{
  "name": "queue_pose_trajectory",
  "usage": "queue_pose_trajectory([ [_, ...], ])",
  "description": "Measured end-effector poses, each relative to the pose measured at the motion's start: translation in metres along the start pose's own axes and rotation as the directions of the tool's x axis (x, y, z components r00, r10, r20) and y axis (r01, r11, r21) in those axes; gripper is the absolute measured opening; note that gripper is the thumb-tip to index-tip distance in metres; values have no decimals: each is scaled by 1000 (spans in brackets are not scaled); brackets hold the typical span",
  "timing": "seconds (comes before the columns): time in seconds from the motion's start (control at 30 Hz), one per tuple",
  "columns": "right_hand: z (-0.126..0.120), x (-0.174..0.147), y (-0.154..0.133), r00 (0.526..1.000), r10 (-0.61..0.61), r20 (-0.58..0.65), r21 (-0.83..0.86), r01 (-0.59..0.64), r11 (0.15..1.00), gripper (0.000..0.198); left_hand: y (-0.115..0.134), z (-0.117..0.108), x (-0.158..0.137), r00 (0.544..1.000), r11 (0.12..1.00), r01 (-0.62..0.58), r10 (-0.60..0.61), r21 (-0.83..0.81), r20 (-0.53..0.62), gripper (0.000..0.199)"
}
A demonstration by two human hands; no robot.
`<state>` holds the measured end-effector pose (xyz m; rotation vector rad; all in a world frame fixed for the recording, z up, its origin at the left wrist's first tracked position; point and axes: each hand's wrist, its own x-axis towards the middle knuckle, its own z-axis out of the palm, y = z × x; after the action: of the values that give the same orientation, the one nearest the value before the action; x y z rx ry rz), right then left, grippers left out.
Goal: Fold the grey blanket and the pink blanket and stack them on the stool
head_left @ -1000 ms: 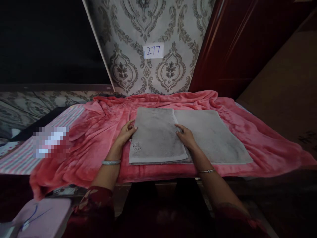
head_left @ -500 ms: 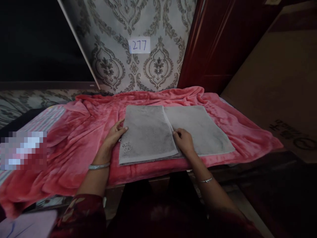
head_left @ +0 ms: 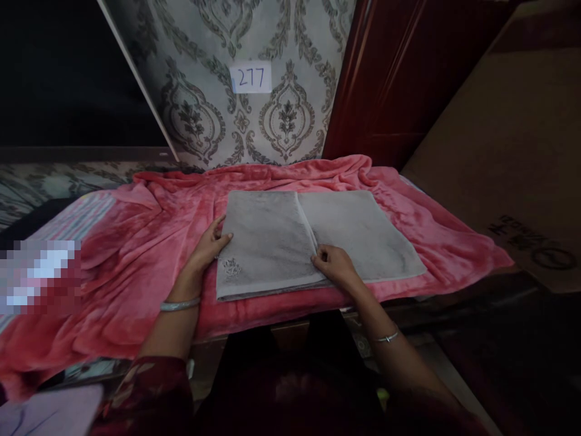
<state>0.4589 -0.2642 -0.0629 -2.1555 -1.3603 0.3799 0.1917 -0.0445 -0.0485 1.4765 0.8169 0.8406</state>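
Note:
A grey towel (head_left: 363, 227) lies on a pink plush blanket (head_left: 254, 318), its left part folded over to the right. The folded layer's pale edge runs down near the middle, and a small embroidered emblem sits at its lower left corner. My right hand (head_left: 338, 266) pinches that pale edge near the front. At the towel's left side rests my left hand (head_left: 209, 245), thumb on top of the cloth and index finger stretched out along the edge. Its other fingers are mostly hidden.
Behind the blanket stands a patterned wall with a paper label (head_left: 251, 77) reading 277. A dark screen (head_left: 77, 79) is at the left, a dark red wooden panel (head_left: 390, 72) at the back right. A large cardboard box (head_left: 503, 139) leans at the right.
My right hand has shifted slightly down along the towel's folded edge, which now lies flatter. My left hand stays at the left edge. The whole view has tilted a little.

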Motion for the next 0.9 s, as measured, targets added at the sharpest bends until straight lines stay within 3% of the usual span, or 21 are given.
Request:
queue_pose_trajectory([
  [0.13, -7, 8, -11, 998, -51, -34, -150, 45, 988, 12, -2, -5, 3, 999, 999, 48, -48, 2, 11, 102],
  [0.23, -7, 33, -38, 970, -206, -125, -181, 182, 966, 38, -2, -7, 4, 998, 998, 69, -69, 4, -3, 104],
  [0.4, 10, 93, -79, 926, -376, -17, -256, 360, 897, 69, -7, -6, 6, 999, 997, 34, -32, 62, -38, 106],
  [0.53, 33, 117, -67, 933, -340, 116, -304, 359, 883, 70, -24, -10, 11, 998, 991, -18, 25, 136, -49, 103],
  [0.67, 43, 120, -52, 943, -300, 142, -307, 330, 892, 71, -30, -19, 19, 995, 960, -37, 61, 278, -79, 90],
  [0.77, 35, 127, -61, 947, -290, 142, -309, 320, 896, 59, -7, -19, 32, 974, 772, -64, 187, 633, -129, 65],
  [0.83, 27, 137, -71, 947, -309, 92, -315, 322, 893, 53, 15, -10, 46, 947, 571, -157, 317, 805, -40, 55],
  [0.9, 23, 149, -78, 941, -337, 37, -329, 330, 885, 54, 33, 7, 61, 930, 430, -256, 354, 866, 100, 57],
])
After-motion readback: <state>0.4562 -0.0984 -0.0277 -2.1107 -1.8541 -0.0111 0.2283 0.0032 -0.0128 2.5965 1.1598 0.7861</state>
